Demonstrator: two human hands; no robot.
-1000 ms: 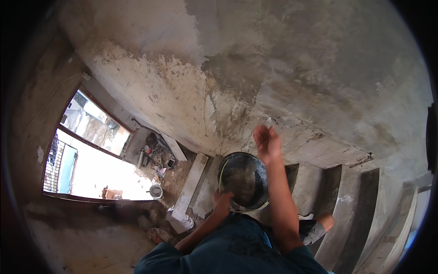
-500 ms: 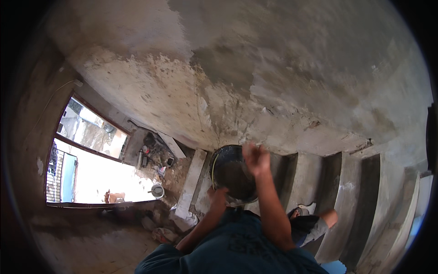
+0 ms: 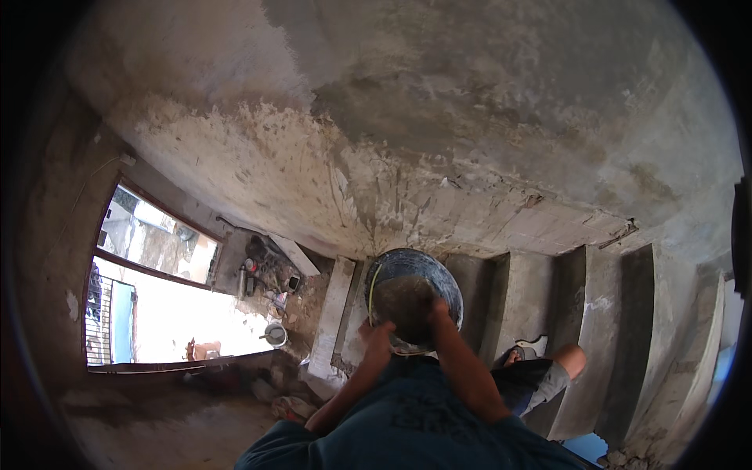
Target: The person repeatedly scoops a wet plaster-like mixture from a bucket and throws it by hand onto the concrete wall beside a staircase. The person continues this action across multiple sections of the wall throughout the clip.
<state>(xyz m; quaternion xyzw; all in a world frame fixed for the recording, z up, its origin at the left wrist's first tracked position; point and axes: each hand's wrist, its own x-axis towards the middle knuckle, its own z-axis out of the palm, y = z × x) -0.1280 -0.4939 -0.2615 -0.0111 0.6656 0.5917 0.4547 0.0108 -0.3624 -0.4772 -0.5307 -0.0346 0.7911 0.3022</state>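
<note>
A black bucket, streaked pale and holding murky brown contents, stands low by the wall in front of me. My left hand is closed on its near-left rim, beside the yellow-green handle. My right hand reaches over the near-right side into the bucket, its fingertips obscured in the dark interior. Just beyond the bucket, the rough patched wall has dark wet-looking streaks running down it.
Concrete steps climb to the right, with my sandalled foot on them. At left are a bright doorway, a leaning board, assorted debris and a small pail. A pale plank or ledge lies left of the bucket.
My right hand has come down from raised above the bucket into it. More dark streaks show on the wall above the bucket. My left hand stays at the rim.
</note>
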